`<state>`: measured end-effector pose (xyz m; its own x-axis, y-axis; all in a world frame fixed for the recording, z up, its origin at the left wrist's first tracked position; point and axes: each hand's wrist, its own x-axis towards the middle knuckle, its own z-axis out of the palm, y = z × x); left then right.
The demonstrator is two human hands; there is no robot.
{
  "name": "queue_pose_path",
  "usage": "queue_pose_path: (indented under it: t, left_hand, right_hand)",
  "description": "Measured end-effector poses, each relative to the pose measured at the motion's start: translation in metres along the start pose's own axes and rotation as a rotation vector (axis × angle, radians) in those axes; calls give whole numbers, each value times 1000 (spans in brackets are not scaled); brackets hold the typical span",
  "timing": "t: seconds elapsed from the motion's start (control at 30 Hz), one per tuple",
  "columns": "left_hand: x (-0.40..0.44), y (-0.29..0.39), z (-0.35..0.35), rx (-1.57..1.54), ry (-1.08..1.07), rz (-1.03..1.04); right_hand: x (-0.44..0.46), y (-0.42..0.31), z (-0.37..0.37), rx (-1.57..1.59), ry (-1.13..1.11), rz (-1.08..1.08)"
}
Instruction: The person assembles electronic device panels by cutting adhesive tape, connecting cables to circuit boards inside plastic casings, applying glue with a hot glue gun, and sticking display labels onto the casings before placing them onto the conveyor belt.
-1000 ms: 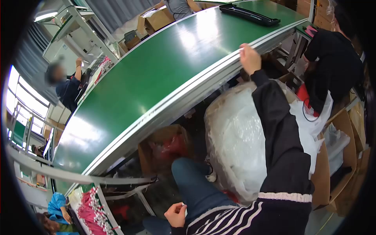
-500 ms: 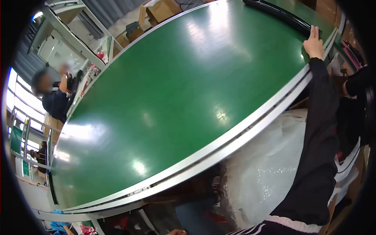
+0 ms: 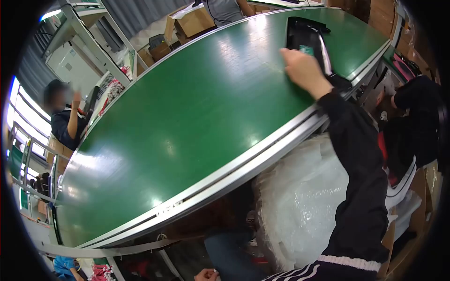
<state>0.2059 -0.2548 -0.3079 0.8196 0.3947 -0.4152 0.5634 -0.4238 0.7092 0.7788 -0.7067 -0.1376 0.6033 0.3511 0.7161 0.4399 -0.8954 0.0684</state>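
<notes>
My right hand (image 3: 307,72) is over the green belt at the upper right, its fingers curled at the near-left edge of a glossy black plastic casing (image 3: 300,32). The casing is long and shallow, with its dark hollow inside partly showing. A small green piece, perhaps a circuit board (image 3: 306,49), shows just beyond my knuckles. My hand covers the middle of the casing, and some fingertips are hidden or blurred. Low at the bottom edge, my left hand (image 3: 206,275) shows only in part, fingers curled near my lap. A tiny white spot at its fingertips is too small to name.
The green conveyor belt (image 3: 187,131) has a metal rail (image 3: 225,185) along its near side. Plastic wrapping (image 3: 304,201) lies below it. A co-worker (image 3: 65,117) sits across at the left, another person (image 3: 412,112) at the right. A cardboard box (image 3: 194,23) stands behind.
My right hand has come left and nearer from the belt's far right. The black casing has shifted nearer and turned, showing its inside. More of my left hand shows at the bottom.
</notes>
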Motion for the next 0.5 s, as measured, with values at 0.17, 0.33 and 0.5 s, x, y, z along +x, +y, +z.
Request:
queue_pose_path:
  t: [0.17,0.33,0.5]
  left_hand:
    - [-24,-17,-2,-2,65,210]
    - [-54,-35,-10,-78,176,114]
    - [-69,-26,-20,-58,296,230]
  right_hand:
    - [30,-124,-17,269,-187,105]
    - [63,-67,-64,-78,-246,326]
    - [9,-3,-1,420,-427,993]
